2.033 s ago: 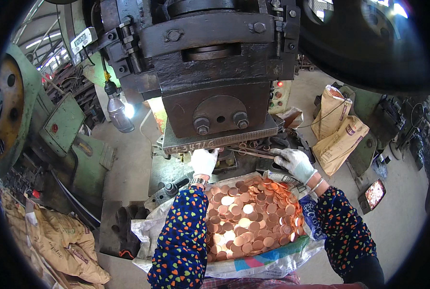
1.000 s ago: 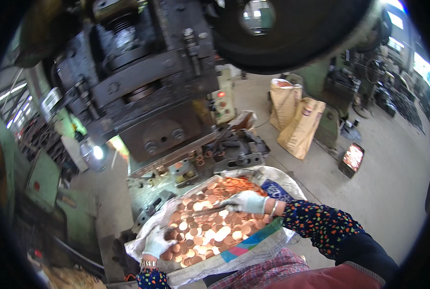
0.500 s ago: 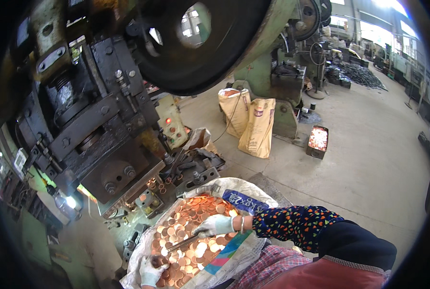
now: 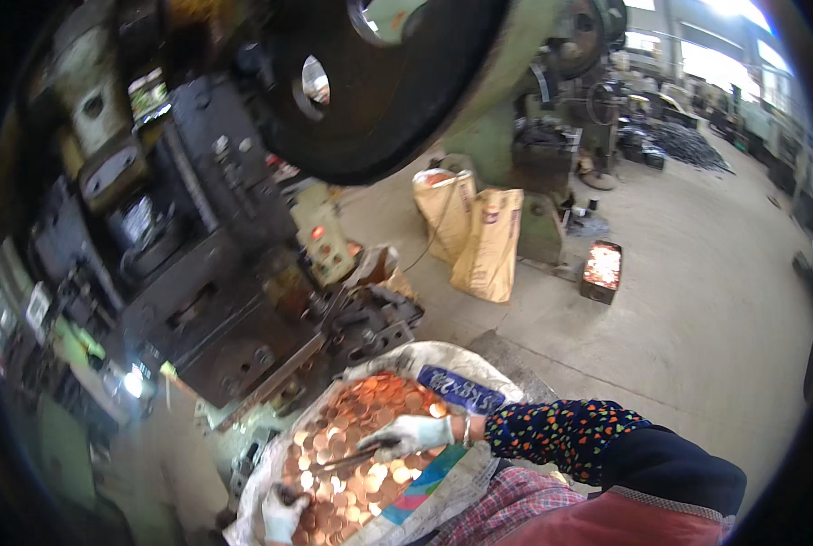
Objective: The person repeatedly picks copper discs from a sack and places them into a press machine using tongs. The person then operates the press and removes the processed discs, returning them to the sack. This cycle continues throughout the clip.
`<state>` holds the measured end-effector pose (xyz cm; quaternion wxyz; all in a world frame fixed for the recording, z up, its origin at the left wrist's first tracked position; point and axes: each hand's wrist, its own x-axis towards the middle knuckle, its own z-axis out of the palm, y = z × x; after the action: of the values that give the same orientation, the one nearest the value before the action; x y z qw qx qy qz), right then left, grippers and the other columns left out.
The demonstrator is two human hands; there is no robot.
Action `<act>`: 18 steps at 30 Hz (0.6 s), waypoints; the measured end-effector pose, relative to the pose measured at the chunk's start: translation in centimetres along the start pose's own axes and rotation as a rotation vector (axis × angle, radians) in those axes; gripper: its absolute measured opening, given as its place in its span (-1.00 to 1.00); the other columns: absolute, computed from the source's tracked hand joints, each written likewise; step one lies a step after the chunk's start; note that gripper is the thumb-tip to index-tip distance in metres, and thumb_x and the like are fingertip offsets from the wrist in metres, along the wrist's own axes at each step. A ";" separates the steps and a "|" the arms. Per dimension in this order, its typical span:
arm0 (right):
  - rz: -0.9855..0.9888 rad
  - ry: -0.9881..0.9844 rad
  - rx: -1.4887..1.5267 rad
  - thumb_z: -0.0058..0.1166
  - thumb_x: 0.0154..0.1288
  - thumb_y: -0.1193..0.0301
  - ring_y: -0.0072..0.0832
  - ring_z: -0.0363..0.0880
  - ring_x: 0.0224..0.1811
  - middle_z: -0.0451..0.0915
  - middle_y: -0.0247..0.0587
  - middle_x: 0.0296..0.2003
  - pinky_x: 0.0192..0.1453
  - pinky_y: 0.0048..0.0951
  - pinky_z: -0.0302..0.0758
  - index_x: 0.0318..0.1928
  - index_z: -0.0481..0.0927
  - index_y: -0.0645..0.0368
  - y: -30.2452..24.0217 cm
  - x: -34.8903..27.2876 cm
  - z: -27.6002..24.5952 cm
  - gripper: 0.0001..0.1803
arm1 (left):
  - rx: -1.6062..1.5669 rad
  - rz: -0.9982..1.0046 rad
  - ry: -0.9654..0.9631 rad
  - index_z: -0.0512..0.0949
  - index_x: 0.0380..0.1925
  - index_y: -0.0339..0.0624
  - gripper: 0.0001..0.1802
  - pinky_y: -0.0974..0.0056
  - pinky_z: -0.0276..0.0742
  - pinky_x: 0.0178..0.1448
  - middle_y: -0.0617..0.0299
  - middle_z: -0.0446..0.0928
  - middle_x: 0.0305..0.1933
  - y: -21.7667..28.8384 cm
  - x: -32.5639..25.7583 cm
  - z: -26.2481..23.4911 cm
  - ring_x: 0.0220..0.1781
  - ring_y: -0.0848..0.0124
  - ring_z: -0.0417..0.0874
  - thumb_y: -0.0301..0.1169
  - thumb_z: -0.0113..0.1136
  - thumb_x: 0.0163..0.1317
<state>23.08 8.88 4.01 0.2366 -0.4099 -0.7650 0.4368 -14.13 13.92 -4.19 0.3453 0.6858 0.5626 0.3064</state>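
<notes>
Many copper-coloured round discs point(image 4: 363, 414) fill an open white woven sack point(image 4: 254, 487) in front of me. My right hand point(image 4: 408, 437), in a white glove, is closed on a thin pair of metal tongs point(image 4: 341, 461). The tongs reach left over the discs, and their tips are blurred. At the sack's lower left, my left hand point(image 4: 282, 512), also gloved, rests with curled fingers against the discs. What lies within those fingers cannot be made out.
A dark press point(image 4: 211, 318) with a large flywheel point(image 4: 370, 109) stands at left and above. A lamp point(image 4: 133, 382) shines beside it. Two paper sacks point(image 4: 487, 246) and a box of shiny pieces point(image 4: 601, 271) stand on the floor. Metal parts point(image 4: 375, 323) lie behind the woven sack.
The flywheel has turned, so its openings sit elsewhere. The press's moving part looks shifted and blurred. My right hand and the tongs have moved slightly; the left hand stays at the sack's lower left.
</notes>
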 end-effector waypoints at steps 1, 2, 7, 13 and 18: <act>0.020 -0.047 -0.056 0.07 0.33 0.15 -0.31 0.59 0.01 0.59 -0.10 0.00 0.08 -0.34 0.48 0.21 0.45 0.00 0.2 0.2 -0.8 -0.52 | 0.152 0.008 0.049 0.52 -0.43 -0.20 -0.62 0.19 0.56 -0.26 0.14 0.57 -0.49 -0.1 0.5 0.3 -0.42 0.23 0.63 -0.31 0.50 -0.19; 0.034 -0.017 -0.071 0.07 0.32 0.16 -0.29 0.60 -0.02 0.60 -0.09 -0.03 0.07 -0.33 0.49 0.20 0.46 0.01 0.3 0.3 -1.1 -0.52 | 0.170 0.118 0.047 0.54 -0.39 -0.20 -0.63 0.15 0.57 -0.21 0.10 0.59 -0.43 -0.2 0.6 0.3 -0.37 0.17 0.63 -0.29 0.48 -0.16; -0.036 0.146 -0.155 0.06 0.32 0.20 -0.32 0.63 -0.10 0.63 -0.08 -0.12 0.02 -0.36 0.51 0.15 0.51 0.04 -0.6 1.4 -3.9 -0.57 | 0.030 0.131 0.155 0.64 -0.31 -0.24 -0.75 0.28 0.58 -0.15 0.12 0.66 -0.32 -0.5 1.3 -1.0 -0.29 0.35 0.68 -0.34 0.36 0.03; 0.131 0.259 -0.622 -0.02 0.32 0.16 -0.13 0.60 -0.10 0.63 -0.02 -0.16 -0.03 -0.27 0.51 0.13 0.53 -0.03 -2.7 1.7 -5.9 -0.59 | -0.292 0.072 0.103 0.62 -0.25 -0.21 -0.80 0.42 0.56 -0.22 0.27 0.66 -0.32 1.6 -3.2 -2.9 -0.33 0.55 0.62 -0.38 0.31 0.15; -0.109 0.380 -0.915 -0.11 0.38 0.12 -0.20 0.61 -0.17 0.63 -0.13 -0.22 -0.15 -0.23 0.53 0.08 0.53 -0.05 -2.0 5.7 -8.5 -0.63 | -0.411 0.147 0.192 0.61 -0.23 -0.21 -0.84 0.44 0.55 -0.30 0.31 0.65 -0.36 3.6 -0.4 -3.6 -0.40 0.62 0.60 -0.41 0.26 0.20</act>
<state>25.19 17.08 10.07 0.1901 -0.5033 -0.8420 -0.0389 -15.10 13.56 0.77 0.3994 0.6079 0.4674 0.5025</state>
